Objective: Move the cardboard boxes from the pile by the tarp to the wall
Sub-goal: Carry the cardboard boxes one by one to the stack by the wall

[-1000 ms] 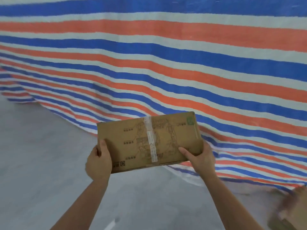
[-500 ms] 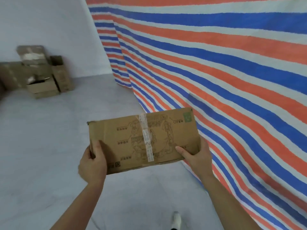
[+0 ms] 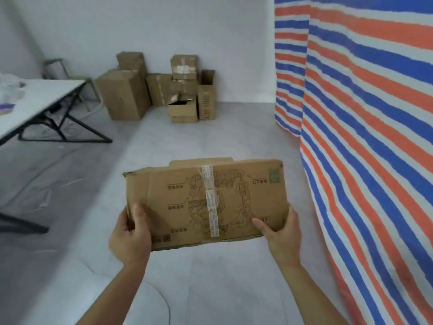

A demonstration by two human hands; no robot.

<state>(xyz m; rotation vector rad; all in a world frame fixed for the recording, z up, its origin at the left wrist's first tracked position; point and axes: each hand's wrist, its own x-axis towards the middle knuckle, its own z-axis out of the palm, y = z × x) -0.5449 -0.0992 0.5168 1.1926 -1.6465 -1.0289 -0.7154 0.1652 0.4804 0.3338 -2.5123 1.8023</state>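
I carry a flat brown cardboard box (image 3: 236, 195) in front of me, printed with line drawings and sealed by a strip of clear tape. My left hand (image 3: 130, 238) grips its near left corner, thumb on top. My right hand (image 3: 282, 233) grips its near right corner the same way. Ahead, a stack of several cardboard boxes (image 3: 161, 90) stands against the white wall (image 3: 187, 31). The striped orange, blue and white tarp (image 3: 365, 113) hangs along my right.
A white table (image 3: 35, 102) on black legs stands at the left, with a metal chair frame (image 3: 58, 66) behind it. One box at the front of the stack is open (image 3: 182, 109). Grey floor (image 3: 199, 141) stretches between me and the stack.
The view has swung left from the tarp toward the wall. The stack of boxes and the table have come into view ahead. Both hands keep the same hold on the box.
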